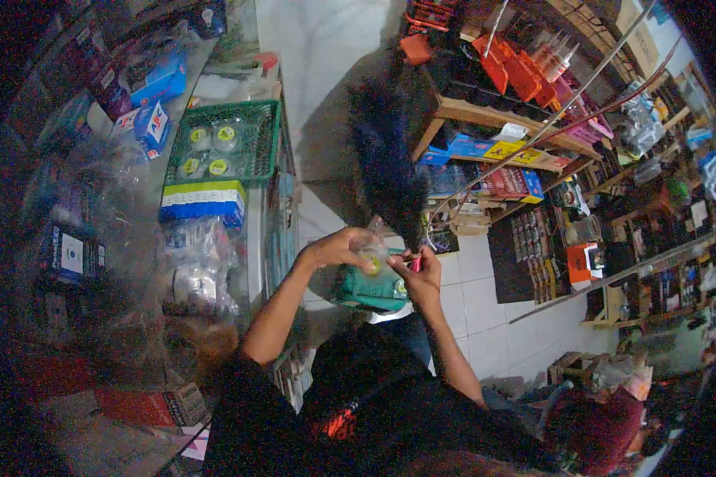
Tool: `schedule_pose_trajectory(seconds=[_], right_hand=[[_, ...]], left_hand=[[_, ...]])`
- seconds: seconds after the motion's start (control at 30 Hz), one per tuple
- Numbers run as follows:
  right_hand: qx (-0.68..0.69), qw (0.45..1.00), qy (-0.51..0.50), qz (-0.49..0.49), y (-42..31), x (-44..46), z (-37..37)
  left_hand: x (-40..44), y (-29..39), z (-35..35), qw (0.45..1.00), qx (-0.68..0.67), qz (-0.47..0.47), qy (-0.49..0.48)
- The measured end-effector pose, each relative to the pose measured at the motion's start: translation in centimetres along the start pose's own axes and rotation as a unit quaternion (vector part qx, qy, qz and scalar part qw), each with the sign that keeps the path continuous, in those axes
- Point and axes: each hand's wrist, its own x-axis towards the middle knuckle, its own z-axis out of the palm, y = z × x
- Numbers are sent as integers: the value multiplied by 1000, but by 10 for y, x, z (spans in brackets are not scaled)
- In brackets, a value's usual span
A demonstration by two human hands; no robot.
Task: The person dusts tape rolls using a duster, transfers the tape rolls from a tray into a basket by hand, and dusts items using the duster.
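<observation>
Above a small green basket (pixel 366 296) close to the person's body, both hands were raised and near each other. The left hand (pixel 338 248) had its grip closed around a clear container (pixel 372 261) with a yellow label, the fingers curled over its side. The right hand (pixel 422 278) had its grip pinched on a small pink object (pixel 416 264), the fingertips just beside the container; whether they touched it could not be told. Another round yellow-green label (pixel 400 286) showed in the small basket, near the right hand. Off to the left, a larger green basket (pixel 278 143) stood on a long surface (pixel 254 250) and held four clear containers (pixel 219 167) with yellow labels, set in two rows of two. Just beside that basket sat a white, green and blue box (pixel 203 203), and next to the box lay goods in clear plastic wrapping (pixel 201 278), their contents too blurred to name. A blue and white box (pixel 151 129) marked ABC stood on the far side of the larger basket. Over to the right, wooden shelving (pixel 493 119) carried orange trays (pixel 517 71) on top and blue and yellow boxes (pixel 493 149) below. Near the lower right corner, another person (pixel 597 425) in dark red clothing was partly visible, well apart from the hands.
</observation>
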Motion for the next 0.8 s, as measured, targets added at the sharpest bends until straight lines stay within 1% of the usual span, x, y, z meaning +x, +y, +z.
schedule_pose_trajectory(seconds=[0.1,0.2,0.3,0.4,0.5,0.6,0.7,0.8], right_hand=[[-18,998,14,52,-11,4,2],[-57,997,9,48,5,9,-2],[-21,999,20,42,8,6,5],[-41,998,28,43,-2,3,13],[-56,997,42,18,6,2,14],[-67,995,71,33,7,-1,17],[-54,995,87,1,29,1,15],[-79,992,100,10,30,1,14]], left_hand=[[5,-10,1,996,-81,-7,40],[7,-9,0,997,-68,-33,34],[10,-14,1,995,-68,-22,63],[10,-16,2,994,-45,19,99],[13,-22,1,991,-59,27,114],[14,-21,0,990,-4,47,135],[11,-15,6,986,-54,25,156],[13,-16,6,985,-64,10,158]])
